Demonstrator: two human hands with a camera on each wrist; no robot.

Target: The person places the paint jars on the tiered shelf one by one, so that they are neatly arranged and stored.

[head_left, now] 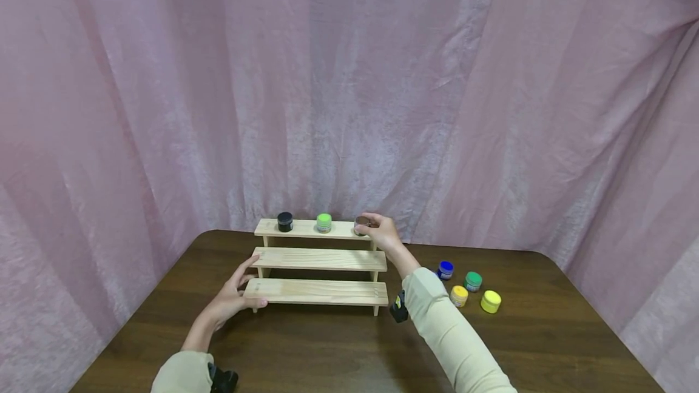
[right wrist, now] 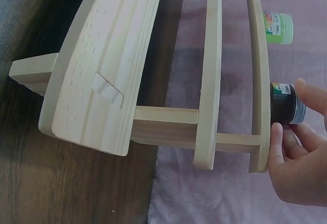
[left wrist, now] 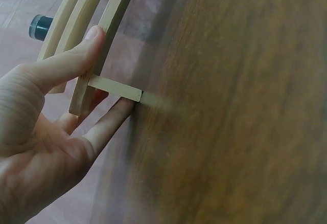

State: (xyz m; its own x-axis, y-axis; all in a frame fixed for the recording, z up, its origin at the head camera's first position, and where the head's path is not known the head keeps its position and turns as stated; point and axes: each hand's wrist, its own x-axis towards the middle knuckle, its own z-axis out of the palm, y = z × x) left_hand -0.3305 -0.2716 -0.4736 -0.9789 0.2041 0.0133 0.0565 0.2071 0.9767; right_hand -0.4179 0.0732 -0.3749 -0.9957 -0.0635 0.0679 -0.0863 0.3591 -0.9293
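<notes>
A three-tier wooden display stand [head_left: 321, 258] stands on the table. My left hand [head_left: 229, 301] holds its left end; in the left wrist view the thumb [left wrist: 88, 47] lies on the lowest shelf's front edge and other fingers reach round the end. At the right end of the top shelf, my right hand [head_left: 385, 236] pinches a small brown paint jar [right wrist: 282, 104], whose base is at the shelf surface. A light green paint jar [head_left: 324, 223] sits mid-shelf. Toward the left on that shelf stands a black paint jar [head_left: 285, 222].
Right of the stand, a blue jar [head_left: 445, 270], a green jar [head_left: 473, 281], an orange-yellow jar [head_left: 459, 296] and a bright yellow jar [head_left: 491, 301] are grouped on the brown table [head_left: 327, 350]. A pink curtain [head_left: 349, 90] hangs behind the table.
</notes>
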